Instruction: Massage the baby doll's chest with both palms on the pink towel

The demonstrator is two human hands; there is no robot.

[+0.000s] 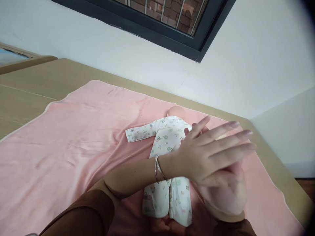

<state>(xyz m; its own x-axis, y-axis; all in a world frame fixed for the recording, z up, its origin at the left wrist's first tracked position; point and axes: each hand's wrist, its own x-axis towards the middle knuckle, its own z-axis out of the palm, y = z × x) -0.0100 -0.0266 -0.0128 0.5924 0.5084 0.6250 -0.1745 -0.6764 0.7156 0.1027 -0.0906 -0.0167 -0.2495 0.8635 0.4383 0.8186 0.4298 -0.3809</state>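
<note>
A baby doll (176, 112) lies stretched out on a pink blanket (73, 137). It is dressed in a white printed outfit (163, 141) with one sleeve spread to the left. Above the doll's right side, my left hand (211, 150) is flat with its fingers apart, and a silver bangle (158, 168) circles that wrist. My right hand (228, 188) is under the left, palm towards palm, and blurred. Fingertips that seem to belong to it show past the left hand's edge. I see no object between the hands, which hide part of the outfit.
The blanket covers a wooden surface (29, 78) set against a white wall (118, 42). A dark-framed window (157, 36) with bars is above it. At the far left a wooden edge (31, 62) stands raised.
</note>
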